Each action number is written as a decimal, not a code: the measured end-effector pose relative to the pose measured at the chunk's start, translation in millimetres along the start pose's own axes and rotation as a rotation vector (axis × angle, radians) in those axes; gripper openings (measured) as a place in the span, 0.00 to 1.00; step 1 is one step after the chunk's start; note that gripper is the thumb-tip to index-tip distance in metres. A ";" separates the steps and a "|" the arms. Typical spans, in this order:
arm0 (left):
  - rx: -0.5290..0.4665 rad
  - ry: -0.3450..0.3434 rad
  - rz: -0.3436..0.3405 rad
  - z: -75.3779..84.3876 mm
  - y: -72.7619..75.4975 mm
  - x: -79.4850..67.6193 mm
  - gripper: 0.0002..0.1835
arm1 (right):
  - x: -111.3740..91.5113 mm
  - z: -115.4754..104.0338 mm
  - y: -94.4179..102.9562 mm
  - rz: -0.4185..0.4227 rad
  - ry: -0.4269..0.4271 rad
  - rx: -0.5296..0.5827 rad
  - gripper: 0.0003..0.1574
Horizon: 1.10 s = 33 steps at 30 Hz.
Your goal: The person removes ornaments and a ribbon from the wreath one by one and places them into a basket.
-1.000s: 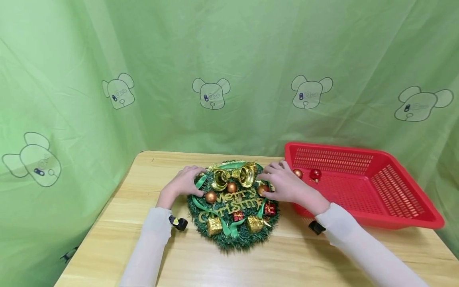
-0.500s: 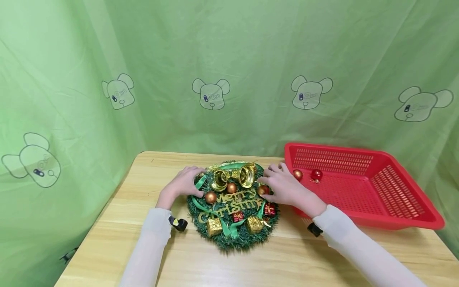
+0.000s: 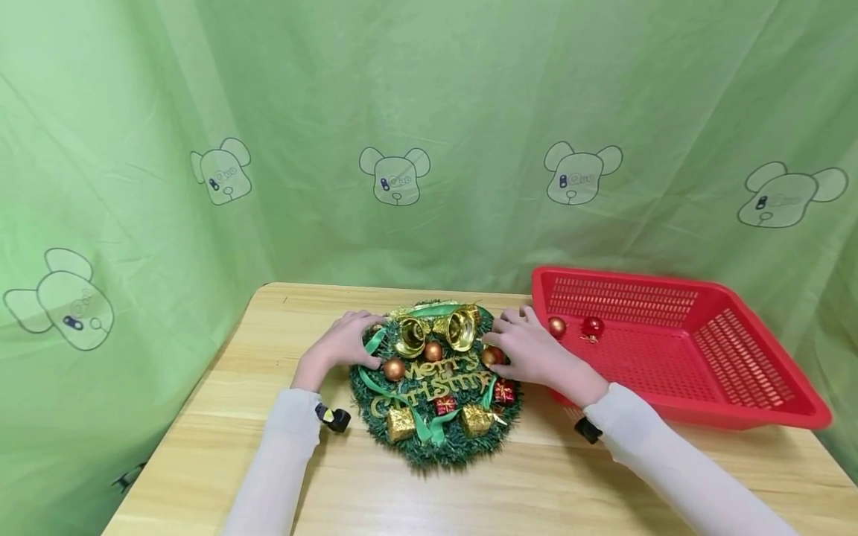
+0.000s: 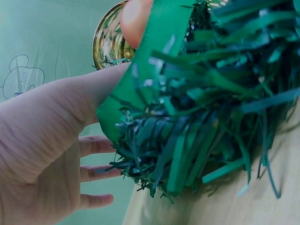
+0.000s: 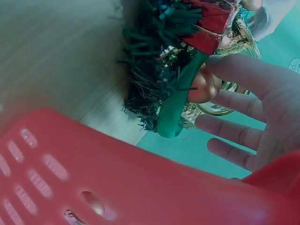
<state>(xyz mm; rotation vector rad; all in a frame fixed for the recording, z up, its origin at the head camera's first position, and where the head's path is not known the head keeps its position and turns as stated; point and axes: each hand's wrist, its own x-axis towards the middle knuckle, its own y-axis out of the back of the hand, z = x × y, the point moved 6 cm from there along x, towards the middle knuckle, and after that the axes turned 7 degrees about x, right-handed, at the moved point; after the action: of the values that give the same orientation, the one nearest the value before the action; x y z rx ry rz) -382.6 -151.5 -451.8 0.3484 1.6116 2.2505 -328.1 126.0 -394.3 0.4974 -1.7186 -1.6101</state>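
Observation:
A green Christmas wreath (image 3: 429, 450) lies on the table, with gold bells (image 3: 461, 329), gold "Merry Christmas" lettering (image 3: 439, 383), copper baubles, small gift boxes and green ribbon. My left hand (image 3: 344, 344) holds its left edge; in the left wrist view the thumb crosses over beside the ribbon (image 4: 143, 70) and the other fingers reach behind the tinsel. At the wreath's right side my right hand (image 3: 532, 348) pinches a copper bauble (image 5: 201, 89), its thumb and index finger against it. The two lower fingers of that hand extend free in the right wrist view.
A red perforated basket (image 3: 731, 413) stands to the right of the wreath, close to my right forearm. Inside it are a copper bauble (image 3: 557, 326) and a red bauble (image 3: 593, 326). Green curtain (image 3: 469, 89) hangs behind the wooden table (image 3: 241, 417).
My right hand has shifted slightly at the copper bauble on the wreath. The left hand and the wreath have stayed in place.

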 end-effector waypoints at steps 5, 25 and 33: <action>-0.007 -0.005 0.005 -1.2 0.6 -0.3 0.46 | -1.3 1.5 -1.4 0.003 0.000 -0.005 0.23; -0.050 -0.030 0.003 -3.4 5.6 -1.9 0.45 | -2.2 2.0 -5.2 0.012 0.002 -0.020 0.21; -0.050 -0.029 -0.005 -3.6 5.8 -3.4 0.44 | -0.9 2.9 -6.5 0.019 0.005 -0.020 0.19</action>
<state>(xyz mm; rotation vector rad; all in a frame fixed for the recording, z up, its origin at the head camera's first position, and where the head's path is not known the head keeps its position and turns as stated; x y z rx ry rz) -381.7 -157.7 -447.4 0.3622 1.5368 2.2669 -330.8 127.7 -400.7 0.4738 -1.6970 -1.6090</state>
